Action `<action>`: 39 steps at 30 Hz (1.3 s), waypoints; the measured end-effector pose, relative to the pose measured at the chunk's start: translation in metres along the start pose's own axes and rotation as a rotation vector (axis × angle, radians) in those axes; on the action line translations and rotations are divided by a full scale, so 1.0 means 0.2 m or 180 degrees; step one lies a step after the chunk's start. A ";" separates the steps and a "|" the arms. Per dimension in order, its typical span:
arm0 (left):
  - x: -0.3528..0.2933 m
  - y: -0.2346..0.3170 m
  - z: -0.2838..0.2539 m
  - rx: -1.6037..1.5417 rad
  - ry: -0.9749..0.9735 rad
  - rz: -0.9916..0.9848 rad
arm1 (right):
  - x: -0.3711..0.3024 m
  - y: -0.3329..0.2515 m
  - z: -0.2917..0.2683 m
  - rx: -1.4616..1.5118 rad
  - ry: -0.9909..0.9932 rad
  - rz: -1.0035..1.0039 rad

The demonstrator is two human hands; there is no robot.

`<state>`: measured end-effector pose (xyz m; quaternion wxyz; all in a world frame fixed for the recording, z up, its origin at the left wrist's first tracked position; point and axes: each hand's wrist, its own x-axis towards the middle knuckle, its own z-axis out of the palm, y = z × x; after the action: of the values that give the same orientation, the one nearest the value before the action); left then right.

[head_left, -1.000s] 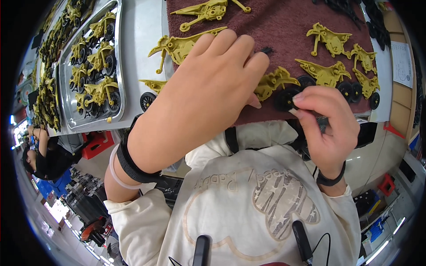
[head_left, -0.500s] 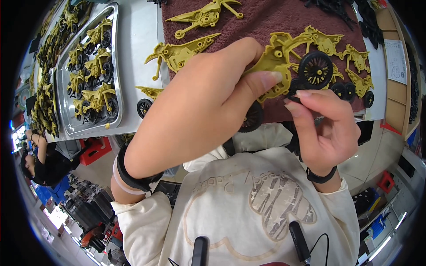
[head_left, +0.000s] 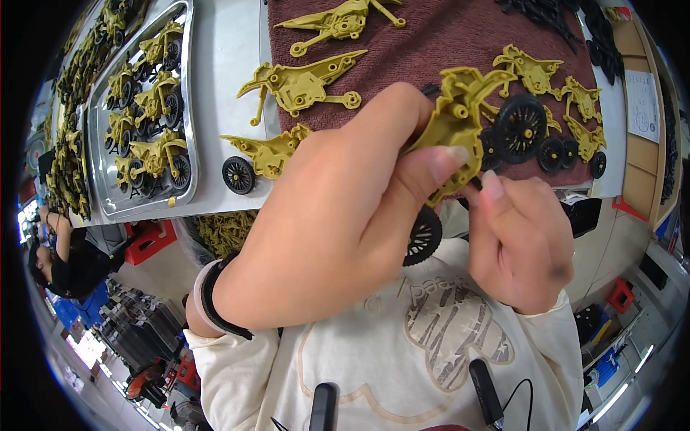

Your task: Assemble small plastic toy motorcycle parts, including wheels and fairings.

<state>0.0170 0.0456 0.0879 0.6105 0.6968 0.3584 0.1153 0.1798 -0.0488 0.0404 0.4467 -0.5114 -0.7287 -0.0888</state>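
My left hand [head_left: 338,215] is closed round a yellow toy motorcycle body half [head_left: 453,129], thumb pressed on its edge and hollow inner side facing up. A black spoked wheel [head_left: 519,129] sits at the fork end, and another wheel [head_left: 424,237] shows below my left hand. My right hand [head_left: 521,241] pinches a small black part [head_left: 476,184] against the lower edge of the body. Fingers hide most of that part, so its kind cannot be made out.
On a maroon towel [head_left: 460,29] lie several yellow body halves [head_left: 298,85] and loose black wheels [head_left: 552,154]. A metal tray [head_left: 188,86] of motorcycles stands left, with piled yellow toys [head_left: 68,172] beyond. Black parts [head_left: 539,18] lie far right, near a cardboard box [head_left: 640,158].
Both hands and the motorcycle body have come nearer to me. My right fingertips have shifted to the lower edge of the body, and the wheel under my left hand shows more.
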 end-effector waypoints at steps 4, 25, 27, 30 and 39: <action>-0.02 -0.02 0.00 -0.0293 0.0082 -0.0178 | 0.01 -0.02 0.00 -0.0060 -0.0180 -0.0110; -0.14 -0.10 -0.20 -0.1021 0.1021 -0.0099 | 0.16 0.11 0.04 -0.0172 -0.1337 0.0946; -0.16 -0.10 -0.21 -0.0650 0.0957 -0.0248 | 0.15 0.10 0.08 0.0027 -0.1851 0.0850; -0.19 -0.13 -0.22 -0.0712 0.0621 -0.0341 | 0.17 0.09 0.08 0.0086 -0.2009 0.1258; -0.20 -0.11 -0.21 -0.0118 0.0086 -0.0189 | 0.21 0.12 -0.02 0.0712 -0.1722 0.1612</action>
<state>-0.0442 0.0518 0.0871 0.6216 0.6728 0.3849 0.1131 0.1980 -0.0113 0.0661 0.2991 -0.6283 -0.6760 0.2425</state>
